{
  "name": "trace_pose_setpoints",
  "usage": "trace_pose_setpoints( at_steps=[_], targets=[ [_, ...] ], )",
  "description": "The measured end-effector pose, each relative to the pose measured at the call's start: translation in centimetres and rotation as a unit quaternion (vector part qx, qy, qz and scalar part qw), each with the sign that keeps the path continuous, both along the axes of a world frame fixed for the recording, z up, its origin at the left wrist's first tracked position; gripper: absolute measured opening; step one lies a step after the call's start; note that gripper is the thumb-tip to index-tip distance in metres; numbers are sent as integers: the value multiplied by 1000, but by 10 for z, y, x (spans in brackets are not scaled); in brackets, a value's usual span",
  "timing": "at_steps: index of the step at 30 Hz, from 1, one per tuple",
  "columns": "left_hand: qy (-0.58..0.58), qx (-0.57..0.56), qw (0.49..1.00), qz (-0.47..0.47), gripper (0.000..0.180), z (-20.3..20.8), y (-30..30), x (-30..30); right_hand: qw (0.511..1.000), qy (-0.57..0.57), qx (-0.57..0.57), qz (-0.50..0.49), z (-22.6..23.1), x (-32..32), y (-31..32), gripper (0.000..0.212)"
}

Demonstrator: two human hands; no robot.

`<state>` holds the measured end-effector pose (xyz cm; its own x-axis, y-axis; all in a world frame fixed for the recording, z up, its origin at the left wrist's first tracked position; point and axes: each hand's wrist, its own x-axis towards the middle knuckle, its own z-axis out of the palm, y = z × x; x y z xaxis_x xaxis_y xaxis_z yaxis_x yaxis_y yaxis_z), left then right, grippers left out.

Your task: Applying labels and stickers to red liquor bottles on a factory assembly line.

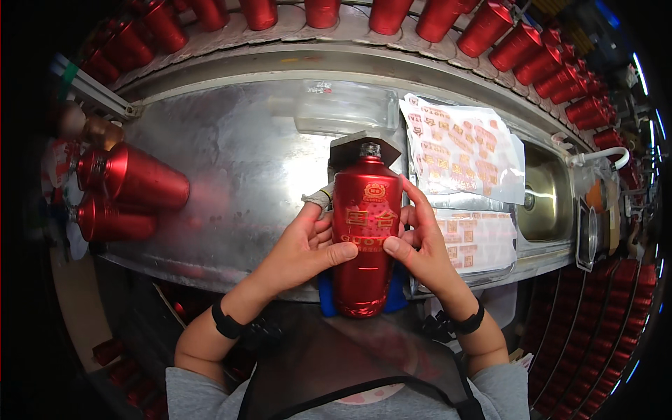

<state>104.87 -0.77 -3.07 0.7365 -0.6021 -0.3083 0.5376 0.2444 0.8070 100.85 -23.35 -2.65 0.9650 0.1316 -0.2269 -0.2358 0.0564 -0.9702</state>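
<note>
Both hands pressed on a red bottle at the steel bench

Right at the middle of the view, a glossy red bottle point(366, 238) lies lengthwise, its neck pointing away from the person and its base over a blue pad point(326, 302) at the near edge of the steel bench point(231, 154). The left hand point(304, 248) grips the bottle from its left side, thumb laid across the front over the gold marking, and one finger wears a pale wrap at its tip. The right hand point(420, 241) clasps the opposite side, thumb meeting the front close to the other thumb. Both hands are closed on the bottle, one on each side. Black bands sit on both wrists. Beyond the bottle's neck stands a grey block point(350, 147) and a clear plastic tray point(343, 105). Sheets of red and gold labels point(462, 150) lie to the right, with a sink basin point(549, 196) past them. Two more red bottles point(129, 192) lie on their sides at the left, and a row of red bottles point(392, 14) runs along the far edge
</note>
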Motion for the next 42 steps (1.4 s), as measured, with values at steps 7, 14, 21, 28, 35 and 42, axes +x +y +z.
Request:
trace_pose_setpoints(
  at_steps=[7, 14, 21, 28, 35, 42],
  targets=[
    [27, -33, 999, 4, 79, -2, 0, 6, 999, 4, -50, 3, -2, 1, -1, 90],
    [10, -24, 1000, -1, 77, 0, -1, 4, 999, 17, -30, -24, 2, 3, 8, 92],
    [12, -24, 1000, -5, 80, -3, 1, 6, 1000, 11, -24, -12, -2, 1, 4, 89],
    [-2, 12, 1000, 0, 84, 4, -4, 5, 1000, -2, -12, -12, -7, 0, 3, 85],
    [-13, 19, 1000, 18, 89, 6, -11, 4, 1000, 15, -3, -13, 0, 0, 1, 88],
    [-12, 37, 999, -8, 95, 9, -13, 6, 1000, -2, -8, 3, 2, 4, -1, 87]
  ],
)
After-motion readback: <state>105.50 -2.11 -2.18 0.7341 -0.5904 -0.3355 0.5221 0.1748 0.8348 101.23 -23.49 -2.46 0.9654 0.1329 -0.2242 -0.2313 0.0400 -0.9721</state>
